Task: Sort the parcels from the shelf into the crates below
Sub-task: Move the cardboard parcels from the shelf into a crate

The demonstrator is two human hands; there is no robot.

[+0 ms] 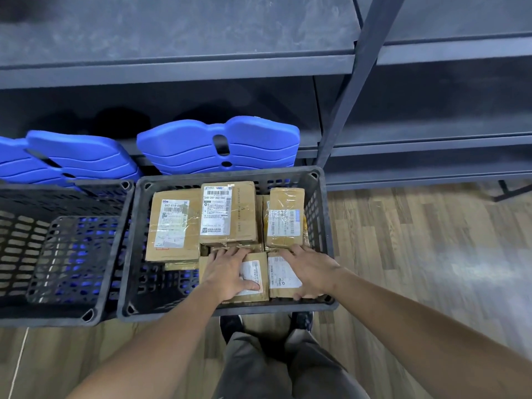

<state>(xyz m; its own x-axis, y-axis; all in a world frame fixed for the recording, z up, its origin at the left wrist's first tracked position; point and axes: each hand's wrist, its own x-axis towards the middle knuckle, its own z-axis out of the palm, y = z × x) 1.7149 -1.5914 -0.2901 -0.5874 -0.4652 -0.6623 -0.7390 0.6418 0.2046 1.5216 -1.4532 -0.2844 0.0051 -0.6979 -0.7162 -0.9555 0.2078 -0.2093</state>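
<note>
The left hand (230,272) lies flat, fingers spread and straight, on a small parcel (254,269) at the near side of the black crate (328,226) in the centre of the frame. The right hand (312,272) covers the next parcel (280,277) just to the right. Its fingers reach toward the far edge and its thumb is at the near edge, but whether it grips or only rests there cannot be told. These two boxes sit side by side, touching.

Further up in the same crate, labels up, lie a wide parcel (169,226), a middle parcel (227,211) and a narrow parcel (283,220). A second crate (57,318) stands against the first at the left. Blue panels (216,151) lean on the dark shelf (201,73) behind, and a wood floor (403,254) fills the right of the frame.
</note>
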